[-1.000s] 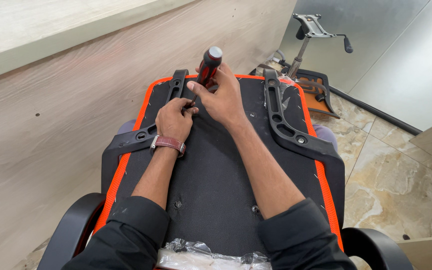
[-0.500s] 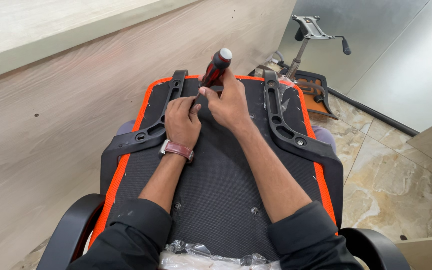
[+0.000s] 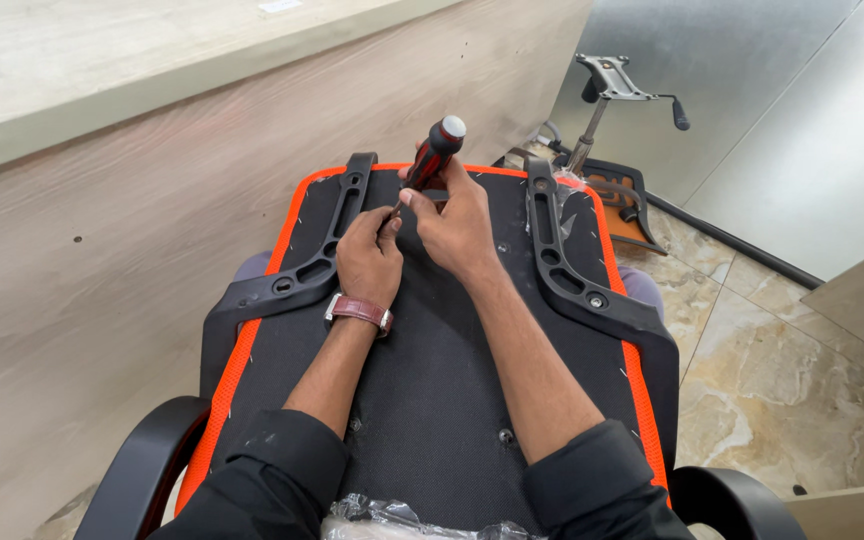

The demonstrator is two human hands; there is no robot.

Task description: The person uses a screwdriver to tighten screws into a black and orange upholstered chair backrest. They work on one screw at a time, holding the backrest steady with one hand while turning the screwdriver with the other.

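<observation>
An upturned chair seat [image 3: 432, 400], black with an orange edge, lies before me. My right hand [image 3: 457, 225] grips a red and black screwdriver [image 3: 434, 152] by its handle, tip down on the seat's underside near the far end. My left hand [image 3: 369, 258], with a brown wrist strap, pinches the screwdriver's shaft close to the tip. Black armrest brackets run along the left [image 3: 312, 262] and right [image 3: 577, 275] sides of the seat.
A wooden panel wall [image 3: 102, 250] rises at the left. A chair base with gas lift and mechanism [image 3: 612, 95] stands at the back right on the tiled floor [image 3: 782, 390]. Crinkled clear plastic [image 3: 392, 520] lies at the near edge. Curved black armrests [image 3: 142, 470] flank the bottom.
The screwdriver handle has tilted slightly to the right and both hands have shifted a little nearer; the left hand now sits closer to the shaft.
</observation>
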